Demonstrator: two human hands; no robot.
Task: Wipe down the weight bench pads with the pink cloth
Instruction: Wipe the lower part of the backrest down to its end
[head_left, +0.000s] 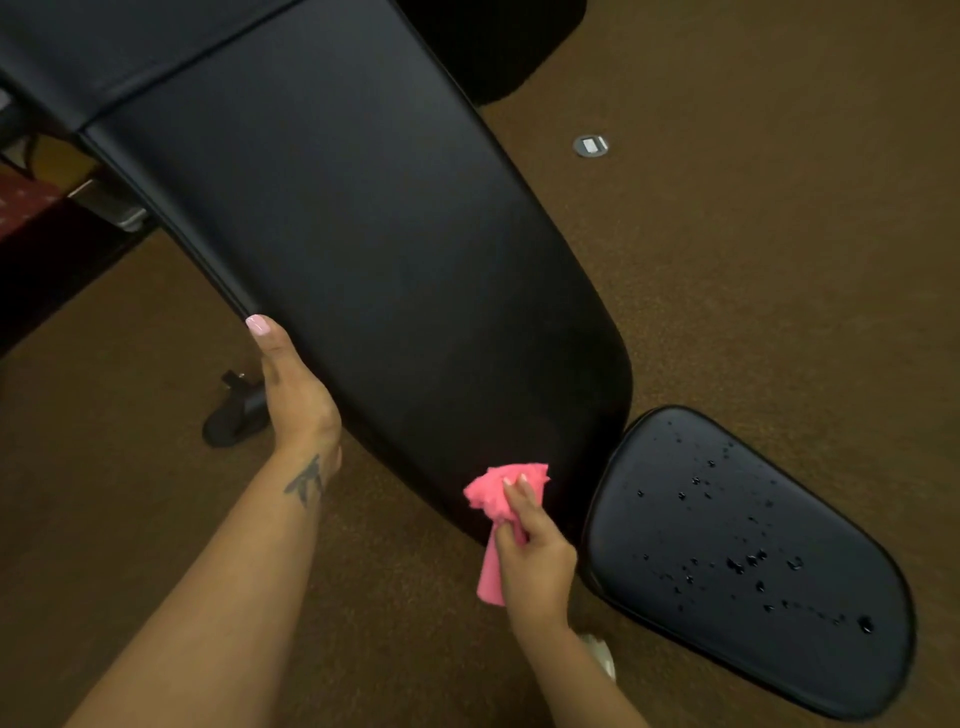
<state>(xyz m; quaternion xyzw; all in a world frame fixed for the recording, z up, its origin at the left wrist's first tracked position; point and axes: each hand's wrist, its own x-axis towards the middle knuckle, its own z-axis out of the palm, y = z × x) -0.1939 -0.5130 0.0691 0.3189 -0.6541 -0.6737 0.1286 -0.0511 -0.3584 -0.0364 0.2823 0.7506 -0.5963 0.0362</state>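
Pink cloth (501, 496) bunched in right hand (535, 561), pressed on back pad (363, 249) near its lower end. Droplet-covered seat pad (748, 561) just right, nearer that hand; back pad's length up-left. Left hand (296, 389) flat against back pad's left edge, fingers straight.

1. The long black padded back pad (363, 234) runs from the far left toward the near right above the brown carpet floor (753, 234).
2. The small black seat pad (748, 561) lies just beyond its near right end.
3. The bunched pink cloth (501, 499) rests at the back pad's near end.
4. The left hand (293, 389) lies along its left edge.
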